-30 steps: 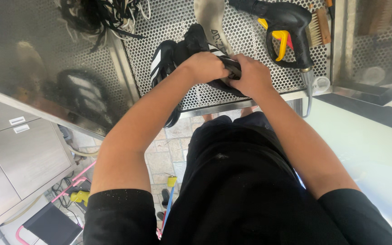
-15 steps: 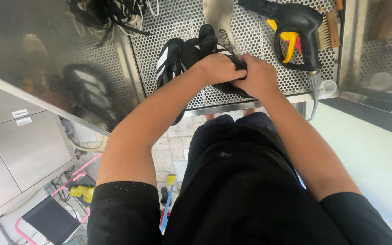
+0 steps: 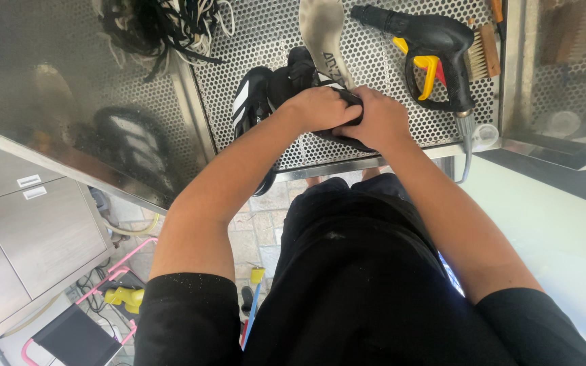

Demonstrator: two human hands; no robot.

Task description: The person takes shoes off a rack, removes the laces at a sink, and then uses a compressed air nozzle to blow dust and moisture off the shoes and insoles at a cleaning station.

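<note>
My left hand [image 3: 317, 108] and my right hand [image 3: 378, 118] are closed side by side on a black shoe [image 3: 293, 80] with white stripes, lying on a perforated metal tray [image 3: 388, 88]. A second black shoe with white stripes [image 3: 249, 102] lies just left of it, its heel hanging over the tray's near edge. My hands cover most of the gripped shoe. A pale insole [image 3: 323, 30] lies just beyond the shoes.
A black and yellow spray gun [image 3: 435, 51] lies on the tray to the right, with a wooden brush [image 3: 479, 47] beside it. A tangle of black and white laces [image 3: 161, 24] sits at the far left. Metal side walls flank the tray; tiled floor shows below.
My hands stay clamped on the shoe and have shifted only slightly; the view has moved a little.
</note>
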